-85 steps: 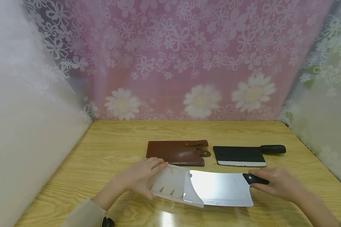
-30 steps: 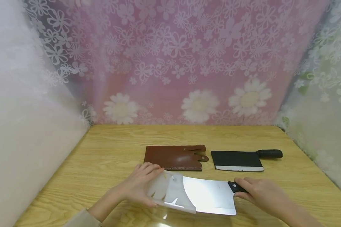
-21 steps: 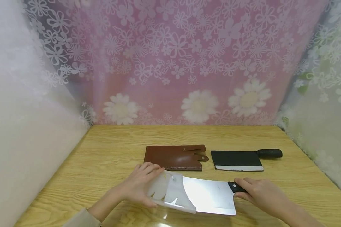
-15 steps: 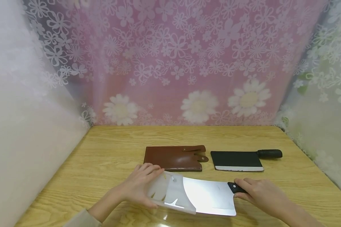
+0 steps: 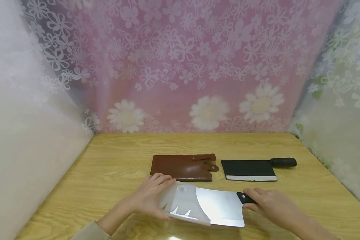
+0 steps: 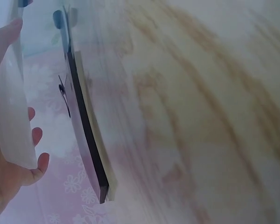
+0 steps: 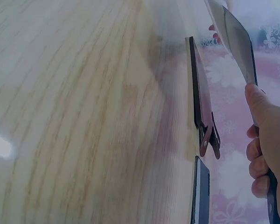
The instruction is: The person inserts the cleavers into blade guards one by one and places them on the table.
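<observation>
My left hand [image 5: 148, 197] grips a translucent white plastic blade sheath [image 5: 187, 204] around its closed end. Inside the sheath's right end sits part of a shiny steel cleaver [image 5: 220, 207], most of its blade still showing. The cleaver's black handle [image 5: 243, 197] is in my right hand [image 5: 268, 205]. Both things are held above the table, tilted down to the right. In the left wrist view the fingers wrap round the white sheath [image 6: 14, 121]. The right wrist view shows my right hand [image 7: 273, 140] curled on the handle, thumb near the blade.
Behind the hands a brown leather sheath [image 5: 180, 166] lies on the wooden table [image 5: 120, 146], its strap flaps undone. To its right lies a second cleaver [image 5: 247, 168] with a black blade and pale edge. A flowered curtain [image 5: 168, 66] hangs behind.
Since the earliest frame, the steel cleaver has slid left, deeper into the white sheath, with my right hand. Within the last half second, sheath and cleaver drew slightly closer. The other items stayed put.
</observation>
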Available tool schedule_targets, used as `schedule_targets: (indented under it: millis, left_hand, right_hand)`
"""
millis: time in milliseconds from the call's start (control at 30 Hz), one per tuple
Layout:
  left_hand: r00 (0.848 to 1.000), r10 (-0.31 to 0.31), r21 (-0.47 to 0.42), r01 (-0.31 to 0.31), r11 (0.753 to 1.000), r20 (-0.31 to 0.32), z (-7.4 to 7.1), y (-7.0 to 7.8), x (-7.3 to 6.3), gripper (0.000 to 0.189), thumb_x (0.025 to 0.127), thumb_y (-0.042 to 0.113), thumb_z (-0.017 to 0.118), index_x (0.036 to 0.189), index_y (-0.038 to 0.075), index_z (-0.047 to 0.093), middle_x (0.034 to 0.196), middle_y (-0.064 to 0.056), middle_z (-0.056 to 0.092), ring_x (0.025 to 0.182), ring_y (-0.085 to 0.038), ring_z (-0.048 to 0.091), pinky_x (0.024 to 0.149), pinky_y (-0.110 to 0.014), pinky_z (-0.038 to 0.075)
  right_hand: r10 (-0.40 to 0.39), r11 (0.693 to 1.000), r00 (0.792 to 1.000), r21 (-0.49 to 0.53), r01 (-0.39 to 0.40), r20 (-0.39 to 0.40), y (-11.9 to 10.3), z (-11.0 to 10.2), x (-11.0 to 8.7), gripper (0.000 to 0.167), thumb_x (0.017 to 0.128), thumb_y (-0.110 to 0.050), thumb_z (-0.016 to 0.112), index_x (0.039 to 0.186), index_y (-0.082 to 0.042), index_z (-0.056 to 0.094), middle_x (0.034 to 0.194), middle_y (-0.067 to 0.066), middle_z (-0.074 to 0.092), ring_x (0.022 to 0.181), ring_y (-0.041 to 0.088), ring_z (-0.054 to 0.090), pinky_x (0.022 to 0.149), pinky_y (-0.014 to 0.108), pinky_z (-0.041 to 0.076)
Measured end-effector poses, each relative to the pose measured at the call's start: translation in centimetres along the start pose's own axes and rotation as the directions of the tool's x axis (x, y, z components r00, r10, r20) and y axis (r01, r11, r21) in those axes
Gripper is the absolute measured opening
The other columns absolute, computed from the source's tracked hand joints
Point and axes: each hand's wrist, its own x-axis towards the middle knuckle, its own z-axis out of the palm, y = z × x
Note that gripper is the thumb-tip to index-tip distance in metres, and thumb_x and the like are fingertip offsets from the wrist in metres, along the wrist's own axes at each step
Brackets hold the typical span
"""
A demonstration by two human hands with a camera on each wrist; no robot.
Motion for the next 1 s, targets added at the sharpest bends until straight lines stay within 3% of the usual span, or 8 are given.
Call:
schedule_targets:
  millis: [133, 500, 767, 1000]
  left_hand:
    - [1.000, -0.011, 0.022, 0.011, 1.000, 0.003, 0.0, 0.2, 0.1, 0.102, 0.051, 0.068, 0.073, 0.133, 0.012, 0.049, 0.126, 0.000, 0.049, 0.111, -0.017, 0.040, 0.079, -0.036, 0.037]
    - [0.998, -0.029, 0.026, 0.027, 0.999, 0.060, 0.6, 1.6, 1.6, 0.102, 0.056, 0.072, 0.068, 0.136, 0.014, 0.045, 0.129, 0.002, 0.047, 0.113, -0.016, 0.039, 0.081, -0.035, 0.033]
    - [0.999, -0.034, 0.067, 0.032, 0.997, 0.035, 1.1, 1.9, 2.0, 0.102, 0.055, 0.073, 0.067, 0.135, 0.012, 0.046, 0.127, 0.002, 0.047, 0.111, -0.016, 0.039, 0.080, -0.034, 0.033]
    - [0.998, -0.047, 0.085, 0.044, 0.995, 0.034, 1.0, 1.9, 2.0, 0.102, 0.055, 0.072, 0.067, 0.135, 0.012, 0.047, 0.126, 0.002, 0.047, 0.111, -0.016, 0.040, 0.080, -0.034, 0.033]
  right_hand:
    - [0.019, 1.000, 1.000, -0.022, -0.018, 0.021, -0.3, 0.1, 0.1, 0.034, 0.078, -0.040, 0.069, 0.095, -0.011, 0.064, 0.073, -0.005, 0.064, 0.052, 0.000, 0.053, 0.047, 0.017, 0.045]
    - [0.014, 0.998, 0.999, -0.060, -0.016, -0.041, -1.7, 1.6, 1.7, 0.034, 0.079, -0.045, 0.066, 0.093, -0.014, 0.062, 0.069, -0.006, 0.062, 0.050, 0.006, 0.055, 0.045, 0.022, 0.045]
    - [0.109, 0.994, 0.992, -0.004, -0.109, 0.061, -2.3, 1.7, 2.2, 0.031, 0.083, -0.042, 0.063, 0.095, -0.014, 0.060, 0.067, -0.009, 0.058, 0.047, -0.002, 0.041, 0.043, 0.020, 0.040]
    - [0.124, 0.992, 0.990, -0.020, -0.122, 0.074, -2.3, 1.6, 2.5, 0.032, 0.083, -0.042, 0.063, 0.095, -0.013, 0.060, 0.069, -0.006, 0.060, 0.046, 0.001, 0.044, 0.042, 0.020, 0.039]
